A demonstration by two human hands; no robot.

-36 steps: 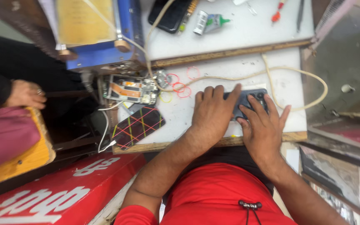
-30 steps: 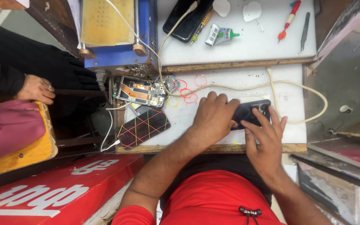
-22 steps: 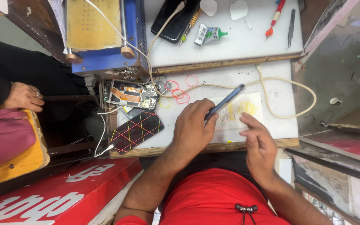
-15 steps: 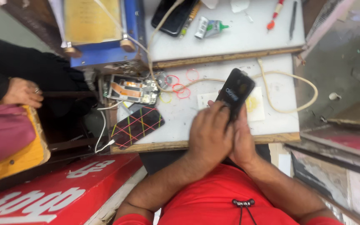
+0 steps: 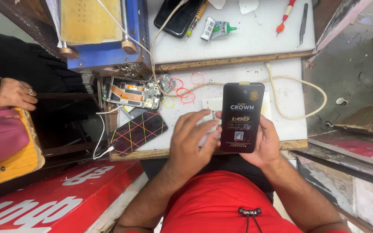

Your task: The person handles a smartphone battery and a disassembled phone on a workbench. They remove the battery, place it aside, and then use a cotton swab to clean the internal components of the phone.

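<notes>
Two hands share one phone (image 5: 241, 117) above the bench (image 5: 290, 92) edge: our right hand (image 5: 265, 144) cradles it, fingers curled behind, and our left hand (image 5: 194, 140) fingers lie spread and loose against its side. We judge this flat, glossy black slab light, rigid, slippery and breakable, best gripped by its long edges.

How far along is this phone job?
Seemingly done: the black phone is closed up, with a printed label across its face. In hand: the right hand grips it above the bench, and the left hand touches its edge. Left: the label is not yet off, and an opened phone lies with its boards bare.
</notes>
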